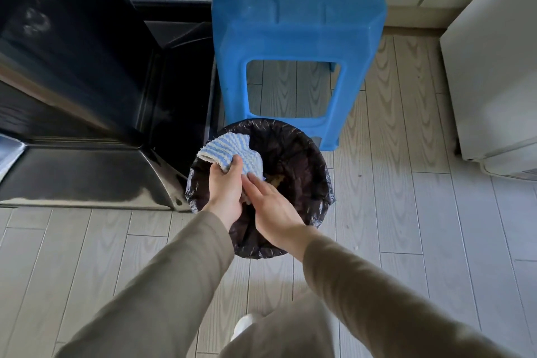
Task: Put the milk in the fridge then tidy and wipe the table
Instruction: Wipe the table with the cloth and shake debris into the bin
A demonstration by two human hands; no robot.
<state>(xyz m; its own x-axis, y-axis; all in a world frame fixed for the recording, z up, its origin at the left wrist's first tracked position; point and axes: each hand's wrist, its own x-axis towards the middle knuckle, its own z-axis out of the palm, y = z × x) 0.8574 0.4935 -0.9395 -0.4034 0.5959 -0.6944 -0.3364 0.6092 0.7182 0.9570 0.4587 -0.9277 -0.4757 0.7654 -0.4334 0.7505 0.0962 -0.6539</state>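
A blue-and-white striped cloth is bunched up over a round waste bin lined with a black bag. My left hand grips the cloth from below, thumb curled over its edge. My right hand is flat, with straight fingers touching the cloth's underside beside the left hand. Some brownish scraps lie inside the bin under the cloth. Both hands are above the bin's opening. Neither the milk nor the table is in view.
A blue plastic stool stands just behind the bin. A dark glossy appliance base fills the left side. A white cabinet or appliance is at the right. Pale wood-pattern floor surrounds the bin.
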